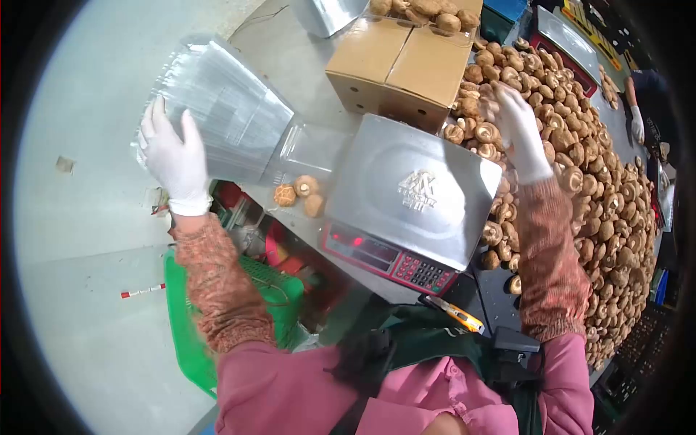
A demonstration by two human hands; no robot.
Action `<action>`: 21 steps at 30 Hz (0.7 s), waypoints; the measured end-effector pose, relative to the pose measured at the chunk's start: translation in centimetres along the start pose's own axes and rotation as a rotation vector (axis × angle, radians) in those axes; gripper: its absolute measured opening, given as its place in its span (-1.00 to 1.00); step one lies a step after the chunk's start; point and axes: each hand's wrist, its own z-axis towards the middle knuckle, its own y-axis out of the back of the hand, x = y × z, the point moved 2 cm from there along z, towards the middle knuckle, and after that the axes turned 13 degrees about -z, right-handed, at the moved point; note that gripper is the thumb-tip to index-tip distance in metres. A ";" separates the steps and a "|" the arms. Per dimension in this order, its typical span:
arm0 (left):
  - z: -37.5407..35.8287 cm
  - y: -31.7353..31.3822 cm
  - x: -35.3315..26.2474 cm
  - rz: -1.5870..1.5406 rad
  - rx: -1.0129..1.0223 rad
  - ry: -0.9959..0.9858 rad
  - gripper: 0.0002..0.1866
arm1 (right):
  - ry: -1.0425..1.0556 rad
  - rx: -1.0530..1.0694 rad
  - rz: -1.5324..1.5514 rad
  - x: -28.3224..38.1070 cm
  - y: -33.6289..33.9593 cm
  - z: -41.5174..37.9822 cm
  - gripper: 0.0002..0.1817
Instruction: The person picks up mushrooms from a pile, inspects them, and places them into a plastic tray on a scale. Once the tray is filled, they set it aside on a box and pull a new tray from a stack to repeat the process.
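My left hand (176, 159), in a white glove, has its thumb and fingers apart and overlaps the near side of a nested stack of clear plastic trays (225, 109). Over the edge of a large heap of brown mushrooms (573, 145) is my right hand (523, 134), gloved too, its fingers smeared by motion. Between the hands lies a scale (384, 174) with a bare metal plate and a red-lit display. A single clear tray (312, 148) rests left of the scale, with a few loose mushrooms (307, 185) at its near end.
Behind the scale stands a cardboard box (399, 65) with mushrooms in a clear tray on top. A yellow box cutter (457, 314) lies at the scale's front edge. A green basket (192, 341) sits below on the left. At far right, another person's gloved hand (637, 125) shows.
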 end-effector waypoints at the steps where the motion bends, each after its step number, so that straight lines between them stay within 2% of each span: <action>1: 0.0 0.9 2.7 0.191 0.132 -0.002 -0.65 | 0.008 0.008 0.068 -0.3 0.3 -3.4 -0.50; 4: 0.6 1.0 7.4 0.244 0.377 -0.015 -0.69 | -0.056 -0.086 0.125 -3.4 5.4 -11.5 -0.58; 5: 1.0 1.4 8.0 0.118 0.371 0.044 -0.70 | -0.121 -0.156 0.101 -3.9 7.2 -14.4 -0.58; 6: 1.5 1.3 8.4 -0.030 0.378 0.093 -0.71 | -0.097 -0.203 0.115 -4.3 9.0 -16.8 -0.59; 7: 2.2 1.3 11.5 -0.081 0.445 0.127 -0.70 | -0.077 -0.278 0.114 -4.0 10.8 -21.8 -0.59; 8: 2.6 1.7 12.8 -0.301 0.481 0.212 -0.72 | -0.063 -0.398 0.139 -3.5 12.0 -27.2 -0.60; 9: 3.4 1.8 15.9 -0.351 0.600 0.260 -0.75 | -0.036 -0.511 0.167 -3.8 13.6 -32.1 -0.58; 10: 3.7 1.1 20.3 -0.337 0.594 0.160 -0.74 | -0.061 -0.626 0.141 -3.3 14.6 -37.2 -0.60; 12: 5.2 2.7 21.3 -0.423 0.660 0.157 -0.76 | -0.051 -0.835 0.156 -3.1 15.7 -47.0 -0.61; 13: 6.9 -5.9 23.0 -0.521 0.657 0.230 -0.78 | -0.102 -0.906 0.173 -6.2 18.0 -42.9 -0.60; 14: 5.7 -6.5 19.7 -0.534 0.689 0.235 -0.78 | -0.092 -0.967 0.151 -8.5 20.0 -44.4 -0.59; 16: 5.1 -9.4 21.4 -0.581 0.750 0.381 -0.76 | -0.110 -1.045 0.149 -10.4 21.4 -47.3 -0.58; 17: 4.7 -9.7 21.9 -0.667 0.734 0.361 -0.70 | -0.132 -1.062 0.170 -10.9 21.6 -48.4 -0.57; 19: 3.9 -9.1 18.4 -0.463 0.558 0.184 -0.71 | -0.146 -1.067 0.146 -10.1 21.9 -49.0 -0.56; 20: 4.0 -5.1 15.3 -0.381 0.406 0.178 -0.76 | -0.083 -1.037 0.158 -10.8 22.0 -48.0 -0.57; 21: 2.7 -2.1 9.6 -0.362 0.344 0.225 -0.74 | -0.069 -1.026 0.133 -10.4 21.5 -48.4 -0.57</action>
